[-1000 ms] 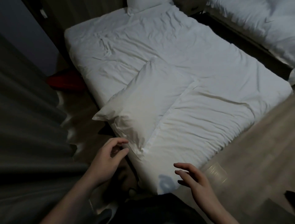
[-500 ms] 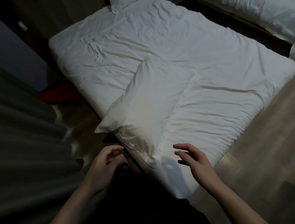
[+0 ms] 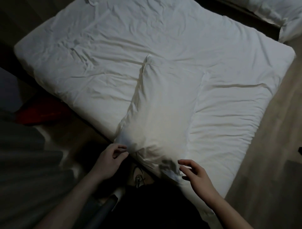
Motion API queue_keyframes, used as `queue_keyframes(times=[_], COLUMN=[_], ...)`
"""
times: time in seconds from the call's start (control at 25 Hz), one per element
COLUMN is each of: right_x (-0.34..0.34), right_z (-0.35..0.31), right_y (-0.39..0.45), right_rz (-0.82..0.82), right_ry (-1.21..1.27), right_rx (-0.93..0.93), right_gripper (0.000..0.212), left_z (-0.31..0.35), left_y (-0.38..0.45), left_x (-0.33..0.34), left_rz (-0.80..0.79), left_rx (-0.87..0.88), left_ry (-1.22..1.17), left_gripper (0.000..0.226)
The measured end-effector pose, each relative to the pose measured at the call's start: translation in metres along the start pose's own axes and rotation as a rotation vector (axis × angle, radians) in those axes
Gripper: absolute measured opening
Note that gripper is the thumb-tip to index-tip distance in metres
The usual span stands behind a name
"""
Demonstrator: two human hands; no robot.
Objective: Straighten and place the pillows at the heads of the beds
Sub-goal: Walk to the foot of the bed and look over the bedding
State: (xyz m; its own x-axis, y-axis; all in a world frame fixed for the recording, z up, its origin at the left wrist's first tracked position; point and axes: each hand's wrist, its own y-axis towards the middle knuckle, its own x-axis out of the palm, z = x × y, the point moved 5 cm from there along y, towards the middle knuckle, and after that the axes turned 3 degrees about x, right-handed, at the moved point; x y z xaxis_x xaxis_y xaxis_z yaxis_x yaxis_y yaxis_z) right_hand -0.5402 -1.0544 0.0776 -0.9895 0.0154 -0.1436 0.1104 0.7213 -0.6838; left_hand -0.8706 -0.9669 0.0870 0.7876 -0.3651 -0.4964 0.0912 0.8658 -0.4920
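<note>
A white pillow (image 3: 161, 111) lies askew on the near bed (image 3: 98, 49), its long axis running from the near edge toward the middle of the mattress, with its near end hanging a little past the mattress side. The left hand (image 3: 108, 161) sits just beside the pillow's near left corner, fingers loosely curled and fingertips at the fabric, though nothing is plainly pinched between them. The right hand (image 3: 197, 175) hovers over the near right corner with fingers spread and relaxed, its grip released and empty. A second bed (image 3: 277, 11) shows at the far right, well apart across a dark gap, and a corner of another pillow (image 3: 89, 1) peeks in at the far top edge.

Judging from this, the pick-up has not yet happened, and the pillow is nowhere near a bed head. The main risk is a shallow catch: taking only the loose flap of the pillowcase (rather than the filling) would let the pillow sag, slide inside its case or drop off the overhanging edge onto the floor (image 3: 269, 147). Lifting from one short end alone could also drag the crumpled sheet along. The dim light makes the white-on-white seams hard to pick out, so a misjudged corner is likely.
</note>
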Motion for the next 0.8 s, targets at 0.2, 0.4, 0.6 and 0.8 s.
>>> queue_keyframes(times=[0.2, 0.4, 0.6, 0.8], right_x=[-0.013, -0.013, -0.001, 0.000], right_z=[0.016, 0.049, 0.072, 0.059], right_y=[0.048, 0.134, 0.210, 0.235], right_rz=[0.163, 0.216, 0.237, 0.198], right_ry=[-0.004, -0.011, 0.091, 0.042], right_rx=[0.097, 0.257, 0.400, 0.418], right_gripper=[0.017, 0.049, 0.107, 0.072], left_z=[0.004, 0.012, -0.001, -0.009], left_y=[0.069, 0.111, 0.129, 0.124], left_x=[0.013, 0.043, 0.049, 0.041], left_rz=[-0.086, -0.150, -0.097, -0.147], left_rx=[-0.108, -0.161, -0.215, -0.239], left_ry=[0.091, 0.169, 0.154, 0.175], left_gripper=[0.022, 0.034, 0.053, 0.042])
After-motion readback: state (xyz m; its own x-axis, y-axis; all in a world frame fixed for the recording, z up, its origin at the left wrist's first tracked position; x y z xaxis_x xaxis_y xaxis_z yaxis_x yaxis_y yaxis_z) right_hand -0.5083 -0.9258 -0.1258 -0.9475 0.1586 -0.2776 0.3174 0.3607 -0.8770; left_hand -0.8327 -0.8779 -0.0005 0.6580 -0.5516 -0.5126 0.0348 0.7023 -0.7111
